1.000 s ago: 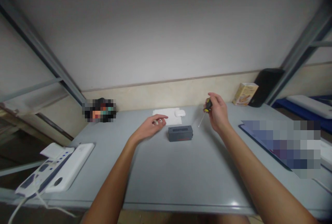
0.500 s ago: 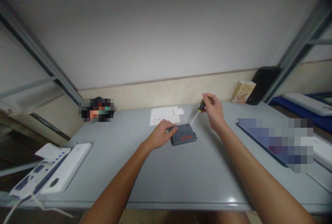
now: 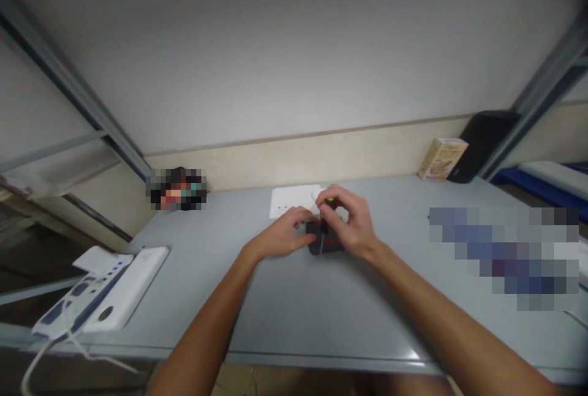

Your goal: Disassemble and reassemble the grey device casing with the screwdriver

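On the table lies a flat dark grey plastic box with reddish marking, perhaps the housing of a small device. My left hand grips its left edge, thumb at the near side and fingers curled over the far side. Held in my right hand is a screwdriver with a black and yellow handle. It stands nearly upright over the left part of the box, shaft pointing down toward the near edge. Whether the tip sits in a screw is too small to tell. My right hand hides much of the box.
Behind the box lies a white sheet with small dark dots, a white rounded object partly hidden beside it. White power strips with cables lie left. A yellow carton and a black case stand back right. Blurred items occupy both sides.
My right hand has brought the screwdriver left and nearer, from the box's far right corner to its left part, and turned it more upright. The left hand stays on the box.
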A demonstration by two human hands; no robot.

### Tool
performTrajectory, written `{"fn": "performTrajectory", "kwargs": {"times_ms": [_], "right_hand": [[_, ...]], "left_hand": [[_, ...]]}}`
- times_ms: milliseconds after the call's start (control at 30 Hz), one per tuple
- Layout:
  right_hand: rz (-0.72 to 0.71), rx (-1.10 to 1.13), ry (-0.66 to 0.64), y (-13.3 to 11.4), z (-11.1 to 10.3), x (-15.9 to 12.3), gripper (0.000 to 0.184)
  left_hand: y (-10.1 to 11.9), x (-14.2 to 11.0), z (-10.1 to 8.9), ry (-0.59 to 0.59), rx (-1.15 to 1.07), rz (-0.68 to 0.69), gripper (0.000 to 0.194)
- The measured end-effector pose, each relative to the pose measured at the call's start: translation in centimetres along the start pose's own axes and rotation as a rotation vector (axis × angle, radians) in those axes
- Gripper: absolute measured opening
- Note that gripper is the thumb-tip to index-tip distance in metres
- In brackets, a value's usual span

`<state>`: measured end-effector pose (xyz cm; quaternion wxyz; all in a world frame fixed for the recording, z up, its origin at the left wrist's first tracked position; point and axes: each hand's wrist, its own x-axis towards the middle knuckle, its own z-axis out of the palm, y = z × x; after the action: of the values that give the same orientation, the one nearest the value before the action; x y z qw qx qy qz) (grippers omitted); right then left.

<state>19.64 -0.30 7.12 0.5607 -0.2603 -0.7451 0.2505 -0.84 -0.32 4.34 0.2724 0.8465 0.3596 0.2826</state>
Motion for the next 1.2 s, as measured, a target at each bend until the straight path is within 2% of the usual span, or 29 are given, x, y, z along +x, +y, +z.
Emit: {"fn": "performTrajectory", "kwargs": {"times_ms": [67,167,333,533,967,1200], "right_hand": [[-0.182,-0.021,-0.069,-0.3,1.4,-1.0,0.009],[-0.352,-0.050,-0.107,-0.3,2.6,-2.1,0.020],[-0.504,-0.079,0.041,-0.2,2.7,-2.3,0.020],[-0.487,-0.037,0.079,-0.5,2.5,-1.8,0.017],[-0.473,-0.009,0.038,0.2,2.4,-1.9,0.020],[-0.446,-0.018,0.035,0.4,2.3,-1.8,0.019]], "left_hand": [[-0.5,0.1,-0.1,0.013,-0.013,0.003,0.024],[-0.9,0.2,-0.3,0.007,-0.027,0.026,0.018],[-0.8,0.1,-0.5,0.024,-0.043,-0.012,0.024],[-0.7,-0.1,-0.6,0.009,-0.038,-0.037,0.023],[-0.5,0.0,-0.7,-0.002,-0.063,-0.056,0.015],[-0.6,-0.1,-0.7,-0.003,-0.053,-0.059,0.017]]}}
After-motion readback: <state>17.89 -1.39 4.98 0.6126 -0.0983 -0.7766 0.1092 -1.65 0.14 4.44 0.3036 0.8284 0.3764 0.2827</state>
